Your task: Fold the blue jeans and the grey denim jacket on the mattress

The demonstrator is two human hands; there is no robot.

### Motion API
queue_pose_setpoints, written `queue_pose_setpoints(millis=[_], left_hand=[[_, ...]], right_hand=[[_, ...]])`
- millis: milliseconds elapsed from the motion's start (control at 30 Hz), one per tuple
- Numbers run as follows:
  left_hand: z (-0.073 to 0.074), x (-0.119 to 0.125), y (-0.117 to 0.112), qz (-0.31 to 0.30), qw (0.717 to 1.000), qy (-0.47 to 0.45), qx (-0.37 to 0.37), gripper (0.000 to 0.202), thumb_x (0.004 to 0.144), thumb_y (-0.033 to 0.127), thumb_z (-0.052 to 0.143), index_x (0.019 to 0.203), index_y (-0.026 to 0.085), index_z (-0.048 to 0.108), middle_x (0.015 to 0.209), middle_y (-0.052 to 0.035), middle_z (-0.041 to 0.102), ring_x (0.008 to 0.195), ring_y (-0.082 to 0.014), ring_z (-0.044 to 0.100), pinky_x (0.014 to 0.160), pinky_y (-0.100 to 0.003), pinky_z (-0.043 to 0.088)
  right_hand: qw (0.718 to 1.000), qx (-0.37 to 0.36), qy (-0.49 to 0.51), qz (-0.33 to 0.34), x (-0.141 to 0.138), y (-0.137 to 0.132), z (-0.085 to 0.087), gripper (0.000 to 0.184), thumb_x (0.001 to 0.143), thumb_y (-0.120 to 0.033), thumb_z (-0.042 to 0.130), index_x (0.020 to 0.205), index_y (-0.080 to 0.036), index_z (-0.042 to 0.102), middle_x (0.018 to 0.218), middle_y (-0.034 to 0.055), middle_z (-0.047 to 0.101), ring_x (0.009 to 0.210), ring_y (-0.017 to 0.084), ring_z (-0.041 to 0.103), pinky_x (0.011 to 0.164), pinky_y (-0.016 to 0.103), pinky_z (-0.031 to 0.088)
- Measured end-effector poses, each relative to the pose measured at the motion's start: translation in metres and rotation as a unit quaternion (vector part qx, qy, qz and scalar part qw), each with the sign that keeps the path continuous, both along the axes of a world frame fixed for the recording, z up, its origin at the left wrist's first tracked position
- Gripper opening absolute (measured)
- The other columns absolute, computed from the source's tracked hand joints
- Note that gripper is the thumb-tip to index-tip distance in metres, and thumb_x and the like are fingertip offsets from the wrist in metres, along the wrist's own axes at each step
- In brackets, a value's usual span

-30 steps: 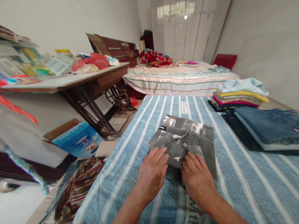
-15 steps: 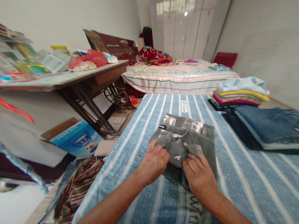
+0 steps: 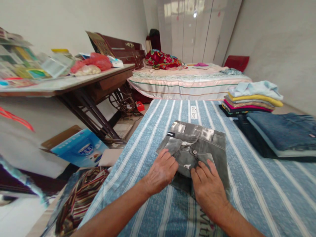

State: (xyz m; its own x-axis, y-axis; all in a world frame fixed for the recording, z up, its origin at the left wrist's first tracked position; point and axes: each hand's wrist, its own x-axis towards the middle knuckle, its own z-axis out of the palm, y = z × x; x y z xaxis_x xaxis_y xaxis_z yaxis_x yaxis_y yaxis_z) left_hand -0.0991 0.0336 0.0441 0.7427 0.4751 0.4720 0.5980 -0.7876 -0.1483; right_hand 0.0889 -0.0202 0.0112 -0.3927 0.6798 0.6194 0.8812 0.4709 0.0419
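A grey denim garment (image 3: 212, 144) lies folded flat on a blue striped cloth (image 3: 138, 164), directly in front of the person, with a button (image 3: 195, 152) showing near its middle. Both hands touch its near part. The left hand (image 3: 161, 171) rests at the near left corner, its fingers bunched and curled down onto the denim. The right hand (image 3: 207, 184) lies over the near edge, right of the middle, with the fingers bent close together on the cloth and the index finger somewhat apart. Both thumbs are hidden, so whether either hand pinches the fabric cannot be told. A lower layer of the denim shows in the gap between the hands.

The garment's far edge stops short of the printed "With love" strip (image 3: 194, 112). On the left, striped cloth runs from the garment to the bed's side edge. On the right, more of it separates the garment from a stack of folded jeans (image 3: 281, 128), behind which stands a pile of folded clothes (image 3: 256, 99), well apart from the fingers.
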Motion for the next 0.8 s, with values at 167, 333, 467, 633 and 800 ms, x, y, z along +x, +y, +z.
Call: queue_pose_setpoints(millis=[167, 333, 467, 633, 800], left_hand=[[0.001, -0.003, -0.002, 0.018, 0.999, -0.016, -0.035, 0.02, 0.088, 0.011, 0.039, 0.078, 0.018, 0.056, 0.073, -0.0022, 0.055, 0.074, -0.0164, 0.049, 0.095, -0.042, 0.038], [0.012, -0.018, -0.014, 0.07, 0.982, -0.123, -0.122, 0.019, 0.083, 0.023, 0.056, 0.101, 0.017, 0.057, 0.097, -0.0069, 0.063, 0.092, -0.0205, 0.055, 0.088, -0.038, 0.043], [0.01, -0.03, -0.028, 0.198, 0.934, -0.252, -0.156, 0.025, 0.076, 0.023, 0.063, 0.1, 0.019, 0.058, 0.095, -0.0052, 0.064, 0.091, -0.0211, 0.058, 0.082, -0.036, 0.047], [0.001, -0.027, -0.031, 0.349, 0.807, -0.352, -0.321, 0.026, 0.071, 0.026, 0.064, 0.096, 0.018, 0.06, 0.087, -0.0029, 0.066, 0.067, -0.0164, 0.061, 0.069, -0.032, 0.049], [0.005, -0.023, -0.017, 0.311, 0.699, -0.452, -0.459, 0.039, 0.065, 0.015, 0.062, 0.103, 0.017, 0.056, 0.077, 0.0004, 0.067, 0.064, -0.0144, 0.062, 0.059, -0.025, 0.048]], right_hand=[[0.999, 0.03, 0.024, 0.02, 0.002, 0.003, 0.002, 0.034, 0.086, -0.006, 0.034, 0.087, -0.005, 0.068, 0.077, 0.0131, 0.063, 0.091, 0.026, 0.057, 0.1, 0.053, 0.036], [0.999, 0.018, 0.028, 0.022, 0.005, 0.002, 0.001, 0.031, 0.087, -0.007, 0.035, 0.092, -0.006, 0.066, 0.081, 0.0126, 0.063, 0.093, 0.026, 0.056, 0.101, 0.053, 0.035], [0.999, 0.006, 0.03, 0.023, 0.005, 0.002, -0.002, 0.03, 0.087, -0.008, 0.036, 0.091, -0.008, 0.065, 0.082, 0.0116, 0.063, 0.093, 0.025, 0.056, 0.102, 0.053, 0.033], [0.999, -0.024, 0.032, 0.013, 0.001, 0.0, -0.003, 0.026, 0.084, -0.008, 0.041, 0.093, -0.008, 0.066, 0.083, 0.0115, 0.064, 0.093, 0.026, 0.056, 0.101, 0.052, 0.033], [0.998, -0.047, 0.028, -0.007, -0.017, 0.0, 0.003, 0.027, 0.083, -0.023, 0.053, 0.105, -0.009, 0.064, 0.097, 0.0142, 0.065, 0.1, 0.029, 0.055, 0.099, 0.05, 0.033]])
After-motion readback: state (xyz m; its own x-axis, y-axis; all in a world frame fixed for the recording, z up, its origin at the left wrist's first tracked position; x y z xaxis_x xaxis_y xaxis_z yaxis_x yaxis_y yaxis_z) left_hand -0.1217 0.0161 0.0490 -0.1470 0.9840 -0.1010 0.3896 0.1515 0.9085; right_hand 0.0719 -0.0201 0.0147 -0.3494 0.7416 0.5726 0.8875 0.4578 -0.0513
